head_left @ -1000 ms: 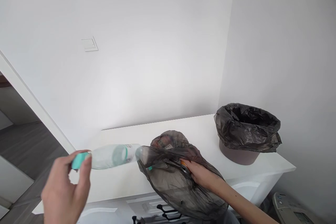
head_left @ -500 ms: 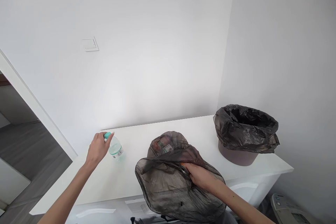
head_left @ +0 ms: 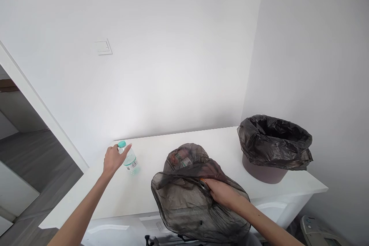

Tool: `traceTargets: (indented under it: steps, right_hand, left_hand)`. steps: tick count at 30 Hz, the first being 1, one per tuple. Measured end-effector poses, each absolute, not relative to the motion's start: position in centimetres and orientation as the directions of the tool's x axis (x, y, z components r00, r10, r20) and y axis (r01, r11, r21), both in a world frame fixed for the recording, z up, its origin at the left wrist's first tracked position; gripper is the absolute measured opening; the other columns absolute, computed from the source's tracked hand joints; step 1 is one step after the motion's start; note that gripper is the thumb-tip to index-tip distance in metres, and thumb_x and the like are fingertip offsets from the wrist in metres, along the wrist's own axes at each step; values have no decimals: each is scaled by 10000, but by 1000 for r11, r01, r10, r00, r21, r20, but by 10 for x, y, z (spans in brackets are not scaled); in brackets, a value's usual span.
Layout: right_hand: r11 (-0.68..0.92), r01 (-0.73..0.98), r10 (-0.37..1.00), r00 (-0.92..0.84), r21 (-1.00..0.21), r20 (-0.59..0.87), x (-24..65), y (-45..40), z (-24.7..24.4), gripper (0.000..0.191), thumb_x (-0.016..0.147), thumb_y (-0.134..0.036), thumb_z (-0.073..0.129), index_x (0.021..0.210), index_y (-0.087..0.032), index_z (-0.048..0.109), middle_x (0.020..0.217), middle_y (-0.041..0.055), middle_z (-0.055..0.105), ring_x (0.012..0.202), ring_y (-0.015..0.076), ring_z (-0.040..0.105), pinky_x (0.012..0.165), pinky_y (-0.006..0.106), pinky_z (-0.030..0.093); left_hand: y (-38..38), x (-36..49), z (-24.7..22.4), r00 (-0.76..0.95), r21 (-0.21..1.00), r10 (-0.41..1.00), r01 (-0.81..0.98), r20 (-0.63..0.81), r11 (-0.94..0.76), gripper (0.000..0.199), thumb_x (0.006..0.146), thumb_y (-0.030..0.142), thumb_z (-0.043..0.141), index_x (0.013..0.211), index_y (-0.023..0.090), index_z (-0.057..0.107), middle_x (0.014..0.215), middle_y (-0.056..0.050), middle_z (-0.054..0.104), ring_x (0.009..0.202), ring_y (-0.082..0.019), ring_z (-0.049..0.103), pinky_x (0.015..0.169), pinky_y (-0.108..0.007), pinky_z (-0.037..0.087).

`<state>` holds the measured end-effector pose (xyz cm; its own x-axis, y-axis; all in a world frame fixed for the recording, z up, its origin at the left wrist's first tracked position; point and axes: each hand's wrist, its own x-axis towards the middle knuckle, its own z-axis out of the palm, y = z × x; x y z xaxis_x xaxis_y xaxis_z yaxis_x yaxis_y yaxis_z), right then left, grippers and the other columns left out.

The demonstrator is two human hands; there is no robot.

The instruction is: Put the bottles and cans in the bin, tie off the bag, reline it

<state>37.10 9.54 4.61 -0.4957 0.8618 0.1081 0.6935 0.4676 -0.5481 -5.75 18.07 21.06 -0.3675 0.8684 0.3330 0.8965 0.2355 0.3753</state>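
We hold left hand [head_left: 114,158] open at upright bottle [head_left: 131,163], left of thin bag [head_left: 184,203]. Right hand [head_left: 219,192], in bag's mouth, grips what looks like can [head_left: 204,185]. Lined bin [head_left: 263,171] stands right of bag.

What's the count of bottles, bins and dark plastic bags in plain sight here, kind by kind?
Bottles: 1, the clear one with a green cap
Bins: 1, the brownish bin
Dark plastic bags: 2, the loose bag and the bin liner
Total: 4
What lies inside the bags is too unclear to count.
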Motion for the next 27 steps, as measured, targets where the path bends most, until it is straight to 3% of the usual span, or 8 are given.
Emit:
traceTargets:
  steps: [7, 9, 13, 16, 18, 20, 23, 27]
  right_hand:
    - [460, 632, 844, -530, -624, 85, 371, 89, 85, 669, 772, -23, 492, 1411, -209, 560, 1353, 109, 673, 1246, 286, 626, 1029, 391, 489]
    - [428, 594, 863, -491, -681, 115, 369, 80, 108, 580, 798, -114, 589, 1367, -229, 594, 1314, 98, 689, 1214, 305, 634, 1009, 404, 497]
    - [328, 369, 882, -448, -870, 142, 359, 58, 148, 557, 780, -357, 785, 1297, -266, 599, 1232, 55, 709, 1124, 284, 658, 970, 394, 527]
    - [205, 112, 862, -492, -972, 125, 347, 46, 159, 566, 803, -439, 794, 1296, -273, 572, 1231, 37, 698, 1116, 251, 658, 988, 384, 529]
    - [162, -21, 851, -504, -987, 150, 339, 40, 157, 561, 810, -442, 798, 1293, -265, 573, 1261, 43, 679, 1157, 248, 640, 1027, 388, 509]
    - [145, -114, 843, -506, -983, 183, 329, 34, 154, 565, 806, -425, 813, 1290, -258, 576, 1272, 48, 669, 1180, 248, 628, 1049, 393, 493]
    - [129, -182, 837, -507, -975, 206, 315, 21, 154, 572, 802, -396, 825, 1298, -256, 578, 1252, 48, 672, 1173, 250, 628, 1038, 393, 498]
    - [152, -137, 809, -552, -979, 203, 307, 5, 163, 618, 782, -342, 838, 1336, -270, 574, 1295, 46, 662, 1227, 257, 609, 1088, 398, 466]
  left_hand:
    - [161, -58, 215, -398, 449, 866, 861, 303, 239, 849, 770, 768, 555, 1323, 124, 528, 1181, -185, 555, 1011, -328, 624, 793, -414, 521]
    - [146, -51, 219, -416, 476, 822, 855, 389, 208, 882, 771, 752, 590, 1372, 117, 478, 1246, -197, 501, 1012, -321, 614, 804, -432, 531]
    - [96, -14, 220, -286, 421, 586, 901, 758, -105, 553, 925, 560, 550, 1280, 139, 496, 1136, -134, 489, 1008, -284, 562, 843, -428, 519]
    - [47, 27, 206, 5, 315, 636, 866, 772, -389, 210, 977, 401, 531, 1087, 221, 535, 872, -22, 534, 795, -195, 567, 748, -345, 529]
    - [18, 54, 190, 293, 298, 717, 762, 633, -574, 107, 988, 301, 531, 1070, 251, 580, 917, -32, 625, 824, -182, 624, 749, -314, 554]
    - [-3, 77, 172, 361, 336, 755, 731, 548, -594, 323, 934, 346, 643, 1236, 268, 561, 1067, -75, 683, 939, -217, 684, 795, -335, 597]
    - [-18, 100, 145, 323, 438, 823, 723, 468, -533, 759, 861, 387, 736, 1508, 288, 350, 1350, -159, 641, 1156, -304, 689, 880, -408, 634]
    - [-24, 98, 120, 332, 567, 866, 658, 374, -496, 897, 888, 264, 649, 1617, 363, 135, 1474, -147, 593, 1215, -318, 684, 913, -436, 639]
